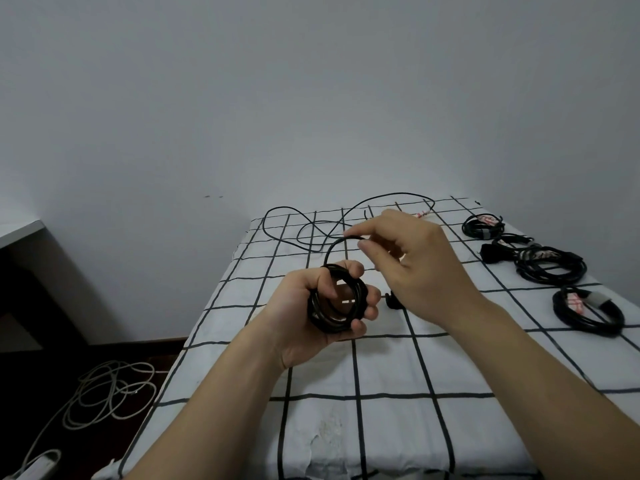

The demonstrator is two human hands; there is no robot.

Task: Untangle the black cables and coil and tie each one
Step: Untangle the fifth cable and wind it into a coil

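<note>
A loose cable [398, 193] lies at the far end of the cloth [381, 368], tied bundles [550, 268] line its right edge, the held coil [325, 325] hangs above its middle, and a cable heap [110, 393] lies on the floor to the left

The sheet [381, 368] is white, crossed by a grid of thin black lines. The cable [325, 325], coiled at the centre and trailing loose over the far end, is black. At the right, the far bundle [471, 230], middle bundle [547, 275] and near bundle [571, 317] are black too, with red-and-white tags [575, 303]. Grey ties [602, 299] wrap the far and near ones. The floor [34, 375] at near left is dark brown, and the floor cable [114, 362] is off-white. The wall [311, 98] is pale grey.
</note>
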